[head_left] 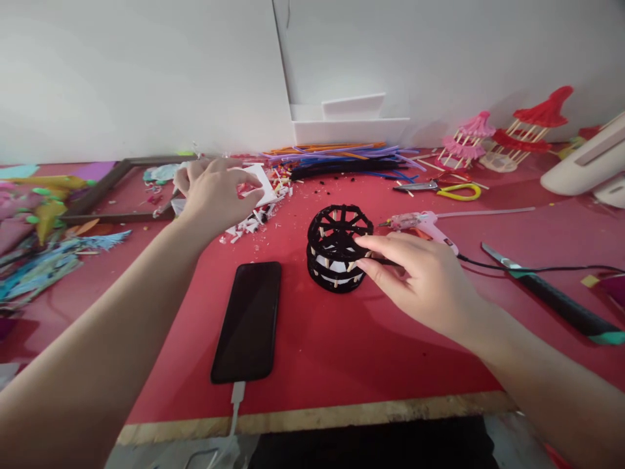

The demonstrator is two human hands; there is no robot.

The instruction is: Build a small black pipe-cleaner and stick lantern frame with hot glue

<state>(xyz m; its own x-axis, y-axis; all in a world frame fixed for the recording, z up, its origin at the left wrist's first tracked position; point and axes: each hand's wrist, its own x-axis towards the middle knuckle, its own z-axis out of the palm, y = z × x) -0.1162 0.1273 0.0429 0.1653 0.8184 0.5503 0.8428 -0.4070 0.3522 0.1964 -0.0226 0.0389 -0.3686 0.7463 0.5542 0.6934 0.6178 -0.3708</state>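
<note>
A round black tiered frame (pixel 336 251) stands upright on the red table. It looks made of fuzzy black pipe cleaners, with spokes across the top and short pale sticks between its rings. My right hand (pixel 420 273) pinches the right side of its upper ring between thumb and fingers. Farther off to the left, my left hand (pixel 215 192) hovers with fingers apart over small scraps and a white piece of card (pixel 262 182); nothing shows in its grasp, though the far fingertips are partly hidden. Just right of the frame lies a pink glue gun (pixel 432 228).
A black phone (pixel 247 322) on a white cable lies near the front edge. Colored pipe cleaners (pixel 342 156) pile at the back. Yellow-handled scissors (pixel 439 189), a utility knife (pixel 551 296) and small pink and red models (pixel 463 143) occupy the right. A brown frame (pixel 117 218) lies left.
</note>
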